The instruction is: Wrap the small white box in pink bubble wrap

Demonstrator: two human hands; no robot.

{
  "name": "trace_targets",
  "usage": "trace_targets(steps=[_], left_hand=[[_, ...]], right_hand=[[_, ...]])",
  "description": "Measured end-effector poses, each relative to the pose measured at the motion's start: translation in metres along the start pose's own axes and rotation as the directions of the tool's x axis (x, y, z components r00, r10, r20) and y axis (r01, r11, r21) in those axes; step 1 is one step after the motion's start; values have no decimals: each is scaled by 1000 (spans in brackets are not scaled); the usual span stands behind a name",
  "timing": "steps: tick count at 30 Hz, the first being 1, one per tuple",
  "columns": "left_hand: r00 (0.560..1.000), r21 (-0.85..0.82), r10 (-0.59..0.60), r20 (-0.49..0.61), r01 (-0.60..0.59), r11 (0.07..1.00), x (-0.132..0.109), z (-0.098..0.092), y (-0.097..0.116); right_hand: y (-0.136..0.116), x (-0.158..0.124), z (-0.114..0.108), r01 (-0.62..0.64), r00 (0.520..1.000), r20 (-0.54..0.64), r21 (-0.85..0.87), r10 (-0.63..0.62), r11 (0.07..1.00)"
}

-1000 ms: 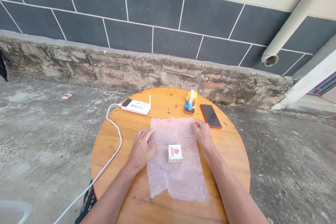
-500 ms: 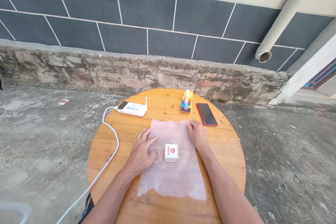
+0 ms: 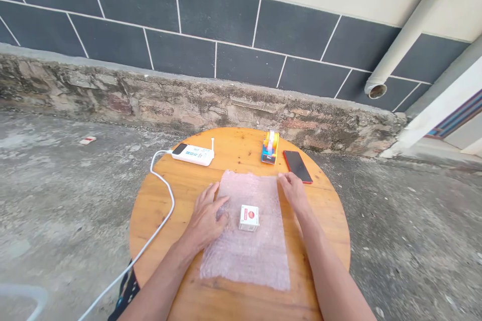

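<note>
A sheet of bubble wrap (image 3: 246, 251) lies spread on a round wooden table (image 3: 181, 195). On its middle stands a small white box (image 3: 249, 217) with a red mark. My left hand (image 3: 206, 215) rests flat on the sheet's left edge, fingers spread, just left of the box. My right hand (image 3: 292, 190) lies with fingers stretched out on the sheet's far right corner. Neither hand holds anything.
At the table's far side lie a white power bank (image 3: 193, 154) with a white cable (image 3: 165, 210) running off the left edge, a yellow and blue tape dispenser (image 3: 270, 147) and a red-edged phone (image 3: 297, 166). Concrete floor surrounds the table; a stone ledge and tiled wall stand behind.
The near left corner of the bubble wrap has spread flatter. Both hands stay on the sheet's edges; the right hand has slid slightly outward along the far corner.
</note>
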State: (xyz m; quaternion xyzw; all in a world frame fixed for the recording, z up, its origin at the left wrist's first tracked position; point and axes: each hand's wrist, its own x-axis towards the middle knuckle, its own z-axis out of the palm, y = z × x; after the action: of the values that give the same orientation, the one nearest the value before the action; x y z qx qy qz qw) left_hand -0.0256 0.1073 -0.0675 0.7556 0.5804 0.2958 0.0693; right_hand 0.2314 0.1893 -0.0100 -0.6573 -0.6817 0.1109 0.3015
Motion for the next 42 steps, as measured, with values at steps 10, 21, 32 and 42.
trace_targets(steps=[10, 21, 32, 42], left_hand=[[1000, -50, -10, -8, 10, 999, -3, -5, 5], [1000, -32, 9, -11, -9, 999, -3, -4, 3], [993, -145, 66, -102, -81, 986, 0, -18, 15], [970, -148, 221, 97, -206, 967, -5, -18, 26]], right_hand=[[-45, -82, -11, 445, 790, 397, 152, -467, 882], [-22, -87, -24, 265, 929, 237, 115, -285, 957], [75, -86, -58, 132, 989, -29, -262, -144, 956], [-35, -123, -2, 487, 824, 396, -129, -405, 864]])
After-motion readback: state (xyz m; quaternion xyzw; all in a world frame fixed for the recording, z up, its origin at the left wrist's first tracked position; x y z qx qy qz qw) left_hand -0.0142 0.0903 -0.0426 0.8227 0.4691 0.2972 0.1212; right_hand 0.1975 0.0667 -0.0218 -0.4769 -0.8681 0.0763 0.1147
